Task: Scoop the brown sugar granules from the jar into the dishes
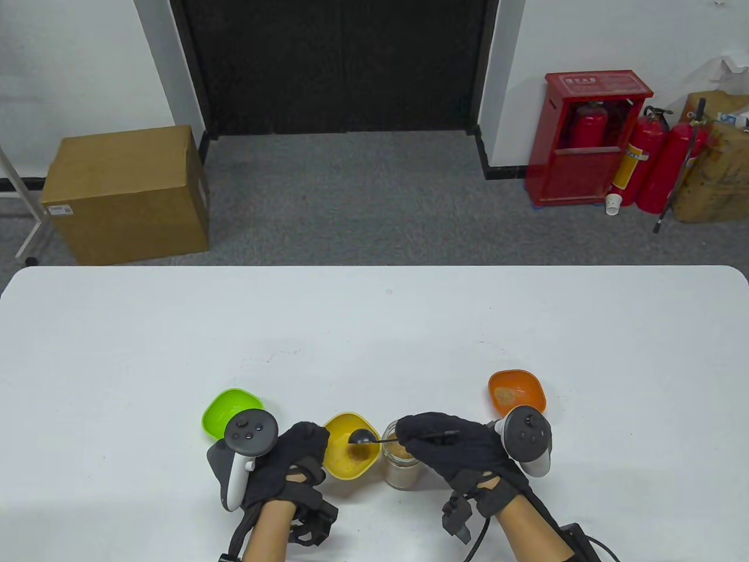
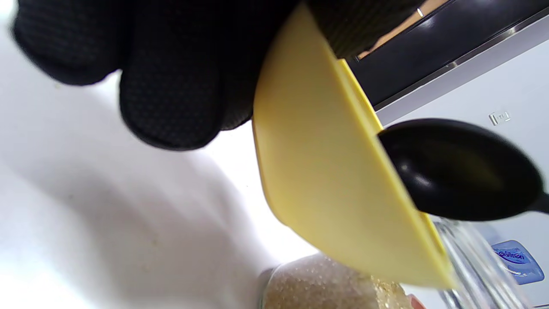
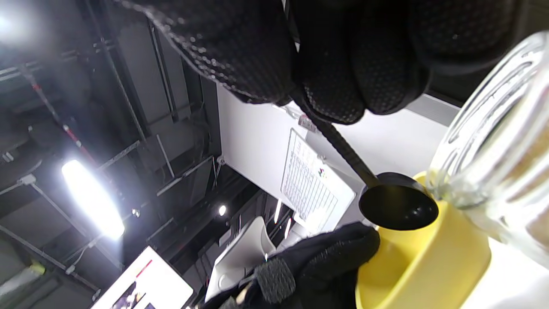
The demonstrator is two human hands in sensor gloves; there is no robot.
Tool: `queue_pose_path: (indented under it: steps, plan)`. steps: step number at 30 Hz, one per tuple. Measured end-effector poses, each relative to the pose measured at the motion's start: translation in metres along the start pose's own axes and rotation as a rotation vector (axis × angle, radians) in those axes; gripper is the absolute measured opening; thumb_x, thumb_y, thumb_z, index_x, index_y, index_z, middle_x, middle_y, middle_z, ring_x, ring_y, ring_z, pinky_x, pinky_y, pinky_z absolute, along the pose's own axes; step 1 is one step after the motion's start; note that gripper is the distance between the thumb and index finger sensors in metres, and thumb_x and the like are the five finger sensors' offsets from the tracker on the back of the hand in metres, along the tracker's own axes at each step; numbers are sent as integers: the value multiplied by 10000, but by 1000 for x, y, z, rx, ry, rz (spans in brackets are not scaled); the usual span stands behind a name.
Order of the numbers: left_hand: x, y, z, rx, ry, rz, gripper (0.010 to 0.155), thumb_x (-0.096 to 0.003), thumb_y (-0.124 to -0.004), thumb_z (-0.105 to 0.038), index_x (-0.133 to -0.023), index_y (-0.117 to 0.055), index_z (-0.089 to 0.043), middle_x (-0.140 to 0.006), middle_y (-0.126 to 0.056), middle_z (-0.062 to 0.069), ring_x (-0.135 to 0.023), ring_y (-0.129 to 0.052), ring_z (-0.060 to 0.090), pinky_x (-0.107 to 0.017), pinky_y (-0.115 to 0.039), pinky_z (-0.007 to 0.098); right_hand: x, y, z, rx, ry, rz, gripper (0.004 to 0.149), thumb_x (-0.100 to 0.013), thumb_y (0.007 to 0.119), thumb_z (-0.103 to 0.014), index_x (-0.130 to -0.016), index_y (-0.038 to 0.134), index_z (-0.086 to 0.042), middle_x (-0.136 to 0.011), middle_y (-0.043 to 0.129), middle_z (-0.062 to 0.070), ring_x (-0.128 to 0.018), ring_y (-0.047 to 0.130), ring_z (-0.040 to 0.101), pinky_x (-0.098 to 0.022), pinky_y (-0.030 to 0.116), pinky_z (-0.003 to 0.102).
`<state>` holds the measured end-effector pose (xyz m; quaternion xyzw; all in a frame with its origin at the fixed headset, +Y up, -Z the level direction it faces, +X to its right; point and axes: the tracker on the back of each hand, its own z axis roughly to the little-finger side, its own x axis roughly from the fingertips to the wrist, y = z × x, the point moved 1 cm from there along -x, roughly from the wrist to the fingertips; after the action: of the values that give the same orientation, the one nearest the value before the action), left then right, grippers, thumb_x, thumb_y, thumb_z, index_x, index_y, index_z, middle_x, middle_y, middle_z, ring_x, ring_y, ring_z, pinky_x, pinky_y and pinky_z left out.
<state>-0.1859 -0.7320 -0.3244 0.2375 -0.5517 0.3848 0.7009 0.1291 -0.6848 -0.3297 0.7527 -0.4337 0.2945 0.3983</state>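
Note:
A glass jar (image 1: 402,462) of brown sugar stands at the front middle of the table, touching the yellow dish (image 1: 351,445) on its left. My right hand (image 1: 436,440) pinches the handle of a black spoon (image 1: 363,436) and holds its bowl over the yellow dish, which has some sugar in it. My left hand (image 1: 292,456) holds the yellow dish's left rim. The left wrist view shows the dish (image 2: 326,180), the spoon (image 2: 461,169) and the jar (image 2: 326,283) close up. The right wrist view shows the spoon (image 3: 396,206), the dish (image 3: 424,266) and the jar (image 3: 502,146).
A green dish (image 1: 231,410) sits left of my left hand. An orange dish (image 1: 516,391) with some sugar in it sits behind my right hand. The white table (image 1: 374,328) stretches far behind the dishes.

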Motion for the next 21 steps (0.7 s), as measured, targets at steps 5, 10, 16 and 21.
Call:
queue_pose_path:
  steps: [5, 10, 16, 21]
  plan:
    - [-6, 1, -1, 31, 2, -4, 531, -569, -770, -428, -968, -759, -78, -785, -1001, 145, -479, -1105, 263, -389, -882, 499, 5, -16, 1, -88, 39, 158, 376, -504, 895, -252, -855, 893, -118, -745, 969, 260, -551, 906, 470, -332, 813, 588]
    - [-19, -1, -4, 50, 31, -11, 537, -573, -762, -428, -984, -735, -83, -819, -983, 143, -503, -1101, 259, -405, -881, 496, 13, -41, 2, -154, 82, 313, 379, -525, 872, -314, -830, 902, -92, -685, 997, 249, -491, 924, 452, -291, 829, 562]
    - [-42, -10, -13, 15, 81, 20, 544, -581, -750, -433, -1002, -711, -92, -863, -967, 122, -537, -1098, 261, -425, -877, 497, 22, -64, 8, -208, 137, 401, 424, -567, 807, -375, -838, 887, -58, -671, 997, 247, -467, 926, 436, -273, 832, 545]
    - [-65, -22, -27, 1, 121, 45, 547, -586, -739, -427, -1016, -689, -92, -890, -949, 124, -555, -1096, 258, -435, -877, 494, 26, -76, 13, -205, 182, 422, 420, -570, 805, -367, -835, 886, -52, -667, 998, 251, -461, 926, 436, -268, 832, 542]
